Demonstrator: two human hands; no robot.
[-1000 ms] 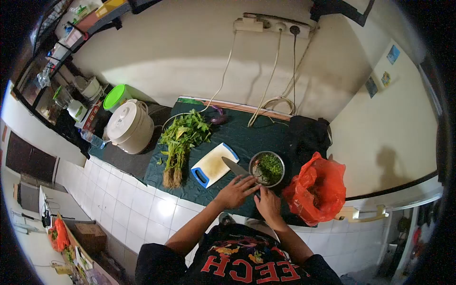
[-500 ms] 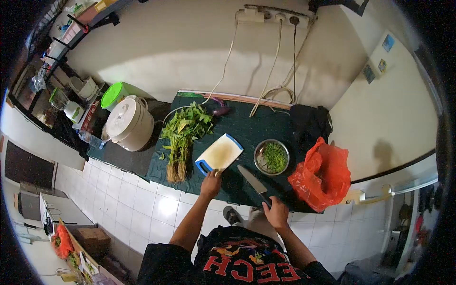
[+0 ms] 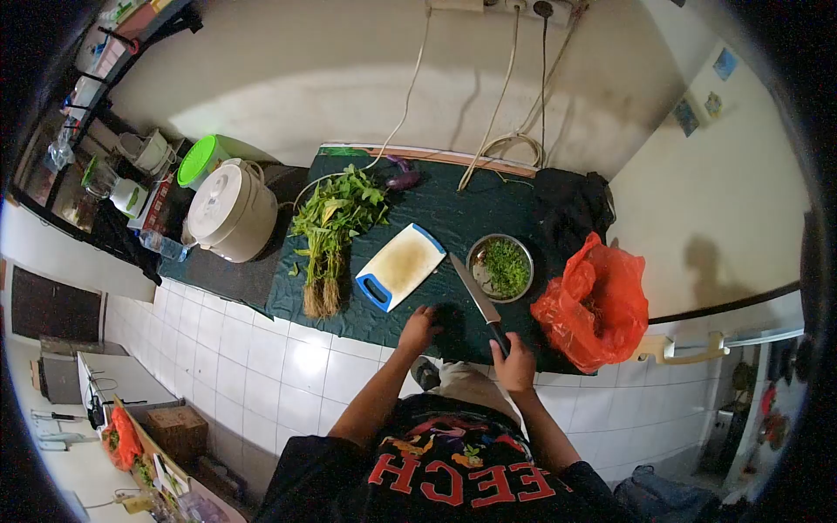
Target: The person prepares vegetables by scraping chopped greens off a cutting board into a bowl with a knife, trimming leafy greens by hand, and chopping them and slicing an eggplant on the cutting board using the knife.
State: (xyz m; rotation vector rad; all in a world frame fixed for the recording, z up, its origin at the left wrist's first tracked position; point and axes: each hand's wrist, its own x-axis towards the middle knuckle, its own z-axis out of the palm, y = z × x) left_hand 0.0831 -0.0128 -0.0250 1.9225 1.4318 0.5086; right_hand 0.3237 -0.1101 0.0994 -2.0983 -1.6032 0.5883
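A knife (image 3: 478, 292) with a black handle is in my right hand (image 3: 516, 362), its blade pointing up and left beside the metal bowl. Chopped greens (image 3: 506, 267) lie in that bowl (image 3: 472, 277). My left hand (image 3: 420, 329) hovers near the table's front edge, below the cutting board, with its fingers bent and partly hidden. The white cutting board (image 3: 403, 264) with blue ends lies apart from both hands. Left of it rests a bunch of leafy greens with roots (image 3: 330, 235). Behind the board is a purple eggplant (image 3: 404, 178).
An open red plastic bag (image 3: 593, 305) sits at the table's right end, with black cloth (image 3: 571, 205) behind it. A white rice cooker (image 3: 234, 209) and a green-lidded container (image 3: 200, 161) stand at the left. Cables (image 3: 497, 113) hang down the wall.
My left hand has gone from the knife to the board's lower edge, then off it to the right. My right hand has carried the knife away from the bowl's rim, then tilted it up beside the bowl.
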